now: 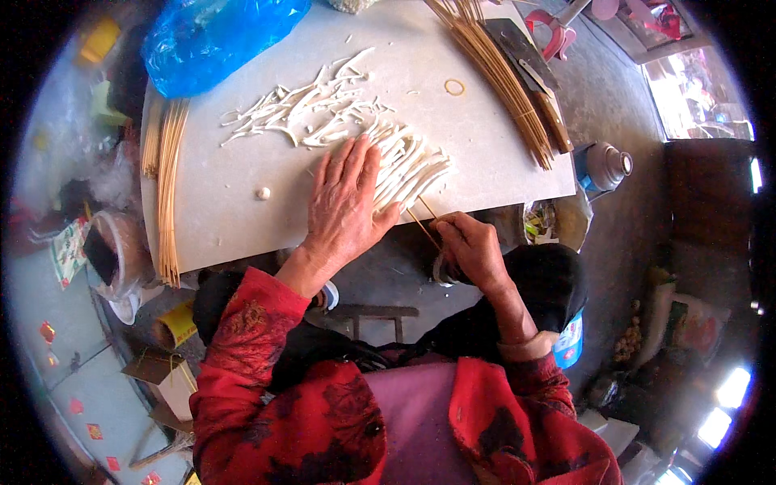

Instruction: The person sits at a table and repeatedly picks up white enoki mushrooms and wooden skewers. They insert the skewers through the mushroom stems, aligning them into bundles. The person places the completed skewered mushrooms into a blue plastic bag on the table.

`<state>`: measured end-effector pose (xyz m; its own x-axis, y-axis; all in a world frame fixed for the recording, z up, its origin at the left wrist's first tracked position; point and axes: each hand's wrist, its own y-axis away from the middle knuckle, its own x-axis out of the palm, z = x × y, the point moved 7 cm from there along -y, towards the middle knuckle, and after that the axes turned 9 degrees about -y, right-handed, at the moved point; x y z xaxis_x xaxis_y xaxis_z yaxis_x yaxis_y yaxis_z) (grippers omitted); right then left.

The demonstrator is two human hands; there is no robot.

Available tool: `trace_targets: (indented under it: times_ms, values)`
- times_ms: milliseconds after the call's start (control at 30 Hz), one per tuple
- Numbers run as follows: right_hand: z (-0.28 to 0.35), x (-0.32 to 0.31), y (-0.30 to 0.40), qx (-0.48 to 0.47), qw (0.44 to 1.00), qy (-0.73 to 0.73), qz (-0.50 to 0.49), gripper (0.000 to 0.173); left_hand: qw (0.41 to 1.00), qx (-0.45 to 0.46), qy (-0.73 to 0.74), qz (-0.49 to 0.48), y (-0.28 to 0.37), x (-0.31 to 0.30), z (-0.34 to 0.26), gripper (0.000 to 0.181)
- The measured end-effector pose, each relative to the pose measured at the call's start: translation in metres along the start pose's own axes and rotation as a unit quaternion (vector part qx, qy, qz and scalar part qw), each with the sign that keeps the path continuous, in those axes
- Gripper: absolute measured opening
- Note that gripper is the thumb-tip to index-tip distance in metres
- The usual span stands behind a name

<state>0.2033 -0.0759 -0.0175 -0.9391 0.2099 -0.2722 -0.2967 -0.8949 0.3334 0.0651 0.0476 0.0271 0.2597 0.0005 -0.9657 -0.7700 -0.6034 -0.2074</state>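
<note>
My left hand (pixel 345 191) lies flat, palm down, on the left part of a row of thin white mushrooms (pixel 406 157), its thumb at the row's near edge. The row lies side by side close to the table's near edge. In my right hand (pixel 473 245), just past that edge, are two thin bamboo skewers (pixel 422 225). Their far ends run into the near side of the row, where the tips are hidden. Beyond my left hand, loose white mushroom stems (pixel 309 100) lie scattered over the pale tabletop (pixel 242 200).
Skewer bundles lie at the left edge (pixel 170 194) and right (pixel 494 79). A wooden-handled knife (pixel 548 112) lies beside the right bundle. A blue plastic bag (pixel 218 42) covers the far left corner. A rubber band (pixel 454 87) and mushroom cap (pixel 262 193) lie on the table.
</note>
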Motion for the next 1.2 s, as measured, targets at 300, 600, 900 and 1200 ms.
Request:
trace_targets:
  times_ms: [300, 600, 900, 1200]
  values:
    - [-0.003, -0.005, 0.008, -0.012, 1.0, 0.013, -0.026, 0.02, 0.999, -0.04, -0.007, 0.014, -0.009, 0.001, -0.001, 0.075]
    - [0.003, -0.005, 0.007, -0.032, 0.999, 0.028, -0.025, 0.018, 1.0, -0.019, -0.021, -0.01, -0.012, 0.014, -0.005, 0.079]
    - [-0.004, -0.001, 0.002, -0.02, 0.997, -0.074, 0.006, 0.019, 0.999, -0.012, -0.039, -0.013, -0.011, 0.015, -0.007, 0.077]
    - [-0.016, 0.004, 0.003, 0.071, 0.982, -0.174, 0.031, 0.023, 1.0, 0.002, -0.026, -0.014, -0.013, 0.01, -0.007, 0.077]
